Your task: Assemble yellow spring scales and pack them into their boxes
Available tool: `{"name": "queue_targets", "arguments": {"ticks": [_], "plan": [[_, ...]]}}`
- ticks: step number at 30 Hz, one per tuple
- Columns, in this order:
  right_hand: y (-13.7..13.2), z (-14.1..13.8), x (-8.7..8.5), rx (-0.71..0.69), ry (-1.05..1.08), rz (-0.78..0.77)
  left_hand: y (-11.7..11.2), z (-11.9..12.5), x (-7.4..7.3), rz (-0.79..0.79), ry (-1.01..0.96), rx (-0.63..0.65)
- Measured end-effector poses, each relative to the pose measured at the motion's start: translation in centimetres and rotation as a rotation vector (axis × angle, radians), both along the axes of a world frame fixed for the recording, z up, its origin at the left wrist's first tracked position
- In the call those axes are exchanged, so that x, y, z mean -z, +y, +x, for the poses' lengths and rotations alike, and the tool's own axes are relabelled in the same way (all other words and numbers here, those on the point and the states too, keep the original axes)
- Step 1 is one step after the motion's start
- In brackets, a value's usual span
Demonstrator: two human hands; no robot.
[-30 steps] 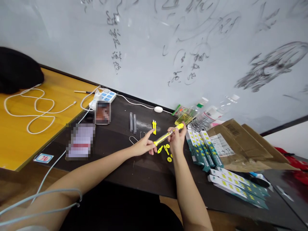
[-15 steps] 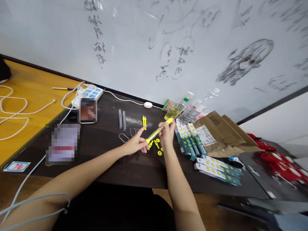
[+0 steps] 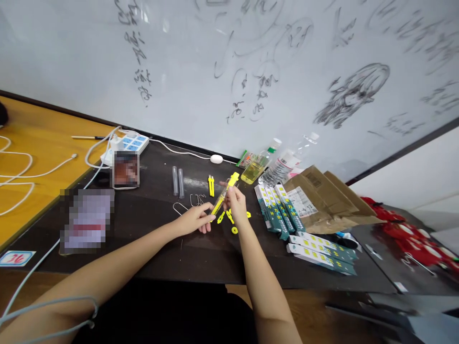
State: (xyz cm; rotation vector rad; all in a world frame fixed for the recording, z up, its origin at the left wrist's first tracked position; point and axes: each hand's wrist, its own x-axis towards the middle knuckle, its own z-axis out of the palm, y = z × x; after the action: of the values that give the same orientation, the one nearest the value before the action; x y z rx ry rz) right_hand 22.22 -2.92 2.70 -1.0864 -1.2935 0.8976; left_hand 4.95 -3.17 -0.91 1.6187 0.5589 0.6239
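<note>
1. A white cable (image 3: 21,172) is lying in loops on the yellow table (image 3: 43,200) at the far left, well apart from the hands.
2. A power strip (image 3: 125,145) is sitting at the back of the dark table (image 3: 201,258), with two clear tubes (image 3: 178,181) lying near it.
3. The left hand (image 3: 193,220) is pinching the low end of the yellow tool (image 3: 224,193), fingers closed on it.
4. The right hand (image 3: 236,205) is gripping the tool's middle, fingers closed around it, so the tool is being held up, tilted, just above the dark table.
5. The tool is looking thin, light and stiff, made of hard plastic. It may be a bit slippery, so holding it at both ends is looking like the safest way.
6. Small yellow bits (image 3: 233,222) are lying just under the hands and could roll off easily.
7. Green boxes (image 3: 278,210) are lying just right of the hands, with bottles (image 3: 276,165) and brown cardboard (image 3: 322,200) behind, so the right side is crowded.
8. The most open room is near the front edge, toward the person.
</note>
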Motion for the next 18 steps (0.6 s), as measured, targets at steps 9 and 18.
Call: {"name": "queue_targets", "arguments": {"ticks": [9, 18], "plan": [[0.6, -0.6, 1.0, -0.030, 0.133, -0.053, 0.1, 0.5, -0.2, -0.094, -0.088, -0.049], [0.1, -2.9, 2.2, -0.097, 0.173, -0.085, 0.9, 0.6, -1.1, -0.298, -0.383, -0.229]]}}
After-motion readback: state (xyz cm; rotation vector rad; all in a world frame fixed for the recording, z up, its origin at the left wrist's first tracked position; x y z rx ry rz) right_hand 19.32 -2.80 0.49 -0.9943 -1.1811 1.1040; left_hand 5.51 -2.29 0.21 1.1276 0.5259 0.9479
